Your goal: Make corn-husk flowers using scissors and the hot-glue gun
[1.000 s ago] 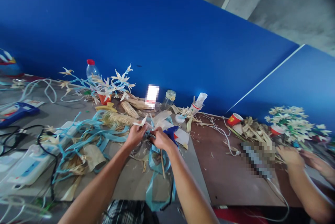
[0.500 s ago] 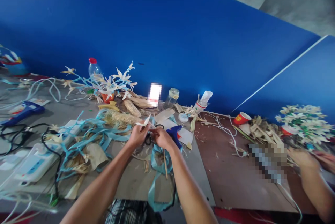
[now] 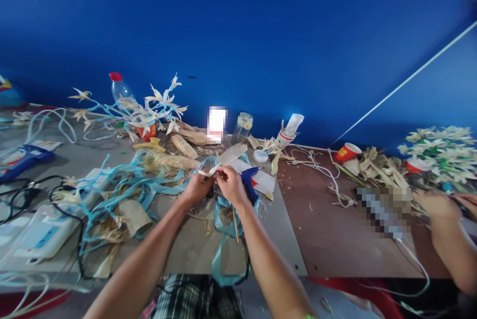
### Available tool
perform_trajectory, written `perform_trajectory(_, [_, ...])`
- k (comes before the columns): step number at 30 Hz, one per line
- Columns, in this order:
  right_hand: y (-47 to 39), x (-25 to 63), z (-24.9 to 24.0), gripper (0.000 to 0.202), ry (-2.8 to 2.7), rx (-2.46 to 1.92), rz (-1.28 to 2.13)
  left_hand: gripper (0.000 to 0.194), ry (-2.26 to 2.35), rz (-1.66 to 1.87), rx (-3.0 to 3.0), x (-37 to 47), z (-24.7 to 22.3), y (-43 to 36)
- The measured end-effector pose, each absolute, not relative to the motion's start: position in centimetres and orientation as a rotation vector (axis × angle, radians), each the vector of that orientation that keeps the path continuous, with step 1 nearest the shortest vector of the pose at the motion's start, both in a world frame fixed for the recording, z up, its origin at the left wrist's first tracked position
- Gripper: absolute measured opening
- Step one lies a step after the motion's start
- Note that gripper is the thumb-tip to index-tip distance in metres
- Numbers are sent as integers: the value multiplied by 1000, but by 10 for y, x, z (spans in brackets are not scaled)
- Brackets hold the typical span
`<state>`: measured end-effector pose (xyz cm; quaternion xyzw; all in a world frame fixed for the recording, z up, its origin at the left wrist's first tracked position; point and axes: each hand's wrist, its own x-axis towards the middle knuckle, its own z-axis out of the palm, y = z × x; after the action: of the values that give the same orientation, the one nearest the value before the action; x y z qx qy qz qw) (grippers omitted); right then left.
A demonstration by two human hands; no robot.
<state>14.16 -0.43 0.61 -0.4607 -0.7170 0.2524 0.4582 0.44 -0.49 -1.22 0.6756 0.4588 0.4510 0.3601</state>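
Observation:
My left hand (image 3: 197, 189) pinches a pale strip of husk (image 3: 209, 172) near the middle of the table. Close against it, my right hand (image 3: 230, 185) has its bent fingers on the other end of the same strip. A blue glue gun (image 3: 249, 183) lies just right of my right hand, on white paper (image 3: 265, 184). Left of my hands are corn cobs (image 3: 183, 146) and a tangle of light-blue ribbon and stems (image 3: 149, 182). Under my right wrist, a thin stick (image 3: 236, 227) and a loop of blue ribbon (image 3: 220, 259) show.
Behind stand a red cup (image 3: 146, 131) with husk flowers, a red-capped bottle (image 3: 121, 91) and a clear jar (image 3: 243, 125). White power strips (image 3: 52, 234) and black cables lie left. At right are white cords, a red cup (image 3: 348, 152), white flowers and another person's hands (image 3: 437, 204).
My hands have drawn closer together on the pale strip, and my right fingers have curled upward. The whole view has shifted slightly.

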Motion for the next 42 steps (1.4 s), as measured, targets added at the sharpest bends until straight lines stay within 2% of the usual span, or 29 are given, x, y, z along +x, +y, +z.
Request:
perform_trajectory(12, [-8, 148, 6, 19, -1873, -1124, 543, 27, 1190, 1147, 1698, 3, -13, -5])
perform_trajectory(21, [0, 153, 5, 20, -1290, -1175, 1023, 40, 1039, 1238, 1316, 4, 1, -10])
perform_trajectory(29, [1, 152, 5, 18, -1142, -1146, 1066, 36, 1028, 1059, 1479, 3, -8, -7])
perform_trajectory(32, [0, 152, 6, 20, -1127, -1133, 1056, 33, 987, 1065, 1427, 5, -11, -6])
perform_trajectory(36, [0, 152, 6, 21, -1115, -1111, 1058, 40, 873, 1104, 1349, 6, -9, -7])
perform_trajectory(42, [1, 151, 3, 19, -1105, -1088, 1077, 36, 926, 1035, 1356, 8, -5, -10])
